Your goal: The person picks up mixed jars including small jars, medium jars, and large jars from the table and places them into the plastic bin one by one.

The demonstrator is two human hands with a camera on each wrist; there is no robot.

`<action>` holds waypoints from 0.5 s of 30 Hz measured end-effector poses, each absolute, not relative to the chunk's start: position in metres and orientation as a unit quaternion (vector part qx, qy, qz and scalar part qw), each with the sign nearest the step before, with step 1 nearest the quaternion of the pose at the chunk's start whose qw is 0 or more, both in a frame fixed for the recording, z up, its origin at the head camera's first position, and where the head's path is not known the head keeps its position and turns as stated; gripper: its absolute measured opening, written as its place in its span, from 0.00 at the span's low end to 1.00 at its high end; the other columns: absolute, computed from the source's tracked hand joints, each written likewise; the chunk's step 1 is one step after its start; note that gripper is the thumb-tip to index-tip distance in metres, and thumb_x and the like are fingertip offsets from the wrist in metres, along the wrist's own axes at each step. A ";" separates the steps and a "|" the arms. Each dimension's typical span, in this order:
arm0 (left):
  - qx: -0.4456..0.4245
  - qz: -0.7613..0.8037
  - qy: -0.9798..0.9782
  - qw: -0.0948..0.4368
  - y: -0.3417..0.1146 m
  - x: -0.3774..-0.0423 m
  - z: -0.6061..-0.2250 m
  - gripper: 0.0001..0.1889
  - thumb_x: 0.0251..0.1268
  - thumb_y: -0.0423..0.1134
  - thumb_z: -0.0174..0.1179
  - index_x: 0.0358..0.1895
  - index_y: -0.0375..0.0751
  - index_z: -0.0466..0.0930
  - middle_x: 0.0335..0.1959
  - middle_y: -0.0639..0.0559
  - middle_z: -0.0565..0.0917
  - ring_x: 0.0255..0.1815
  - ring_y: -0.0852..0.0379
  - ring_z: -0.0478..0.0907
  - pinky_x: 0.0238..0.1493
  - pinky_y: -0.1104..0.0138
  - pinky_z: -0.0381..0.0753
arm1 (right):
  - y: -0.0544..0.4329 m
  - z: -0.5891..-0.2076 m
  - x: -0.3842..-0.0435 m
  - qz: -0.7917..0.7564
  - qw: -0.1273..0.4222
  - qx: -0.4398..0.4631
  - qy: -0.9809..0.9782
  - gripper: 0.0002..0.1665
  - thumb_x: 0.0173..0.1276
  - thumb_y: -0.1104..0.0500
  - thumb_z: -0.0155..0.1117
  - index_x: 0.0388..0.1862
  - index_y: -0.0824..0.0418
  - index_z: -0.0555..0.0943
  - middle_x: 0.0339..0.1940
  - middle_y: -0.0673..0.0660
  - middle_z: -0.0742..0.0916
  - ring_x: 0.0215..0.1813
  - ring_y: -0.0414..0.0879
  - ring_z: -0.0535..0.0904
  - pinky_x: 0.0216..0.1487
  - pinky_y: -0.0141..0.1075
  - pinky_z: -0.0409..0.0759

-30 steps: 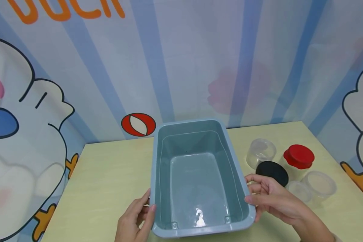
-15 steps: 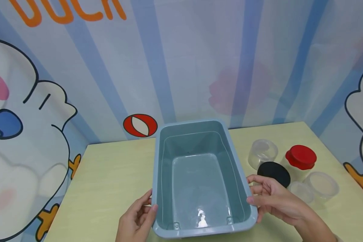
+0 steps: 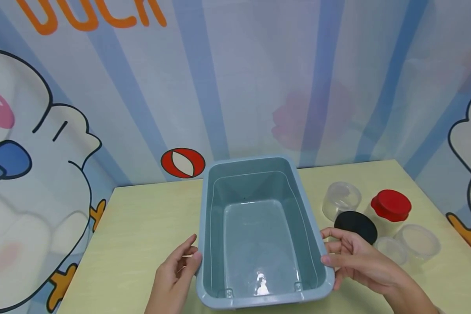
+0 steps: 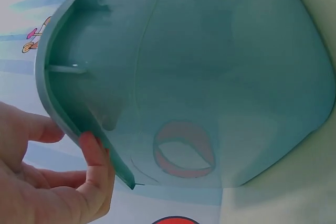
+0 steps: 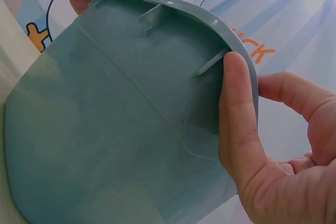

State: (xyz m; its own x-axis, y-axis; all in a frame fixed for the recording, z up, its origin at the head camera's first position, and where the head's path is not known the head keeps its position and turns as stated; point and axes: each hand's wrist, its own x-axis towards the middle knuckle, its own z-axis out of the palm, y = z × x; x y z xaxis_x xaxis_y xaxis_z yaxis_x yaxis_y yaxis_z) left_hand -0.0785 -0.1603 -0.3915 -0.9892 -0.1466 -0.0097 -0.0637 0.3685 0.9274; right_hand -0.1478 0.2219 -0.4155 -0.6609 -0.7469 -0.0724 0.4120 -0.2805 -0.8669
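Note:
A grey-blue plastic bin (image 3: 264, 300) stands on the table with nothing inside it. My left hand (image 3: 174, 277) holds its near left side; in the left wrist view the thumb lies at the outer edge of the rim, with fingers curled up beneath it. Opposite, my right hand (image 3: 355, 261) grips the right rim near the front corner, thumb on top and fingers under the lip. From the right wrist, the bin's outer wall (image 5: 105, 129) shows small ribs below the rim.
Right of the bin stand a clear plastic jar (image 3: 340, 200), a jar with a red scalloped lid (image 3: 392, 204), a black round-topped item (image 3: 355, 226) and clear round containers (image 3: 419, 244). A printed cloth backdrop (image 3: 251, 78) rises behind the table (image 3: 157, 218).
My left hand has slid slightly forward along the left rim, its thumb and fingertips now farther from me. The right hand keeps its grip and the bin stays almost in place.

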 end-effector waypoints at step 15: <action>0.032 -0.505 -0.861 0.056 -0.162 -0.120 -0.380 0.32 0.78 0.52 0.51 0.75 0.37 0.61 0.58 0.45 0.77 0.53 0.51 0.79 0.55 0.56 0.81 | 0.221 -0.416 -0.148 -0.783 0.369 -0.182 0.467 0.17 0.78 0.71 0.45 0.63 0.64 0.67 0.55 0.67 0.85 0.46 0.52 0.87 0.41 0.42 0.85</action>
